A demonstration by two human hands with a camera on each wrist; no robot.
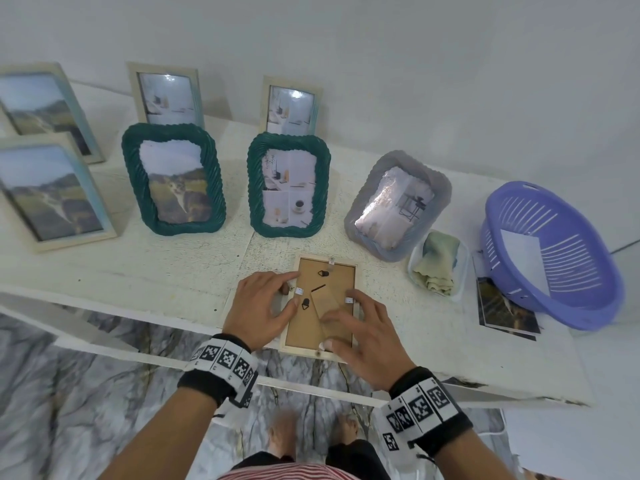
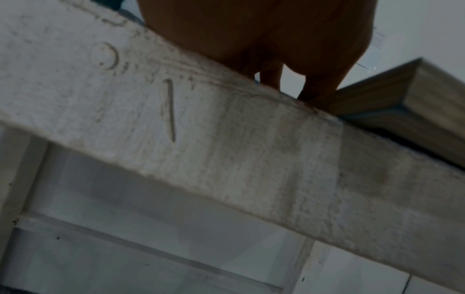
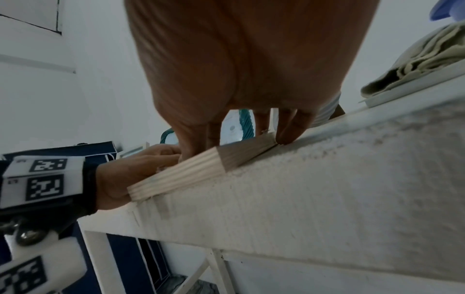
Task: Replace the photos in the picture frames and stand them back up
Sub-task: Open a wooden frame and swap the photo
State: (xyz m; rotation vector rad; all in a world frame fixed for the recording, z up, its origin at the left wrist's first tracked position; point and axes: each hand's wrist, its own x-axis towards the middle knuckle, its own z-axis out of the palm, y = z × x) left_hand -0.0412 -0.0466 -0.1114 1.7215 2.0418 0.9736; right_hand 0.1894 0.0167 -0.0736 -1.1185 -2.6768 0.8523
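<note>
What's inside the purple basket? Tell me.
One white sheet of paper lies inside the purple basket, against its slatted floor. Its printed side is not visible. A stack of photos pokes out from under the basket; the rest of it is covered.

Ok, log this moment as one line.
step: closing frame back | frame: face down at table edge | left hand: on backing | right hand: on backing

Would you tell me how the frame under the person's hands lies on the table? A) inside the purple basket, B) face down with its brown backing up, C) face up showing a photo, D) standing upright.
B: the wooden frame lies flat, brown backing board and black clips facing up.
</note>
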